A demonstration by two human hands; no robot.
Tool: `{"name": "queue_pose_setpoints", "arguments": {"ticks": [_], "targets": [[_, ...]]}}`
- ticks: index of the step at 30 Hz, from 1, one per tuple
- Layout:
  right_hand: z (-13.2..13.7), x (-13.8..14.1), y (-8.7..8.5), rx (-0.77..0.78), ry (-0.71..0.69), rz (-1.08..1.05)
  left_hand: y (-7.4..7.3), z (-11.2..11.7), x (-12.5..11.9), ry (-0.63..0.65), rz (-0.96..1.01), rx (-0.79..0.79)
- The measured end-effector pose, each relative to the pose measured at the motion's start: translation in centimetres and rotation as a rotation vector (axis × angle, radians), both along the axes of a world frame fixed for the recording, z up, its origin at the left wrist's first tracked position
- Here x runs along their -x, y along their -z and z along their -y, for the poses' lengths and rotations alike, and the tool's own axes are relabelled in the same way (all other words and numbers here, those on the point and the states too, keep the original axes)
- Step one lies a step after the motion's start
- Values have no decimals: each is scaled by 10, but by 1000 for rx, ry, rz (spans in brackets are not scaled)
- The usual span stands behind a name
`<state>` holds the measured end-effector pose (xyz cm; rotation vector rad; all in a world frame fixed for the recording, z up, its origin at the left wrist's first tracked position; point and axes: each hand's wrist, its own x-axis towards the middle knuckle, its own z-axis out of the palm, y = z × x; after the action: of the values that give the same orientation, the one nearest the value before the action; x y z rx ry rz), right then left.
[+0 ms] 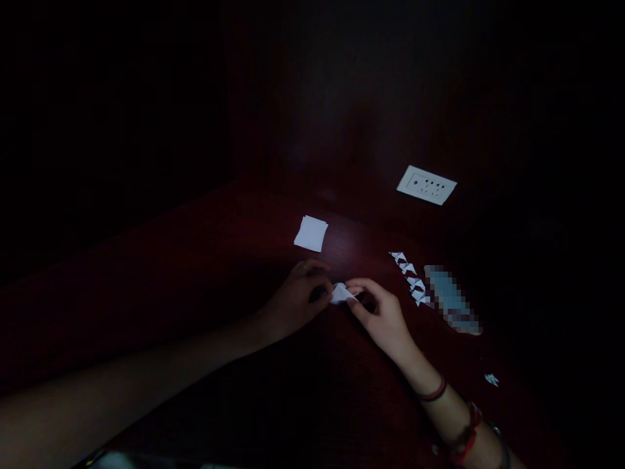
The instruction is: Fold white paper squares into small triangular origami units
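Between my two hands is a small folded piece of white paper (342,294), just above or on the dark red table. My left hand (305,293) pinches its left edge with thumb and finger. On the other side, my right hand (378,309) grips the right edge, thumb in front and fingers behind. Beyond the hands lies a stack of square white paper sheets (311,234). To the right of my right hand, several folded paper pieces (410,278) are set out in a slanting row.
A pixelated, blue-grey oblong object (452,299) lies right of the row. A small pale bit (491,379), perhaps paper, is nearer on the right. A white socket plate (426,185) sits at the back. The dark red tabletop (195,241) fades into shadow leftward.
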<state>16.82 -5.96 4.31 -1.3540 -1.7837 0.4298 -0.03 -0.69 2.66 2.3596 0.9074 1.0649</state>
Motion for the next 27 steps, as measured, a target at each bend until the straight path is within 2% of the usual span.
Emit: {"name": "queue_pose_setpoints", "arguments": {"ticks": [6,10,27], "targets": [[2,1,-7,-148,-14,111,-7,4,0,133,-13,-154],[6,4,-10,-192,-17,141,-9,6,-1,85,-18,-189],[5,7,-6,-188,-16,66,-8,13,-4,36,89,-78]]}}
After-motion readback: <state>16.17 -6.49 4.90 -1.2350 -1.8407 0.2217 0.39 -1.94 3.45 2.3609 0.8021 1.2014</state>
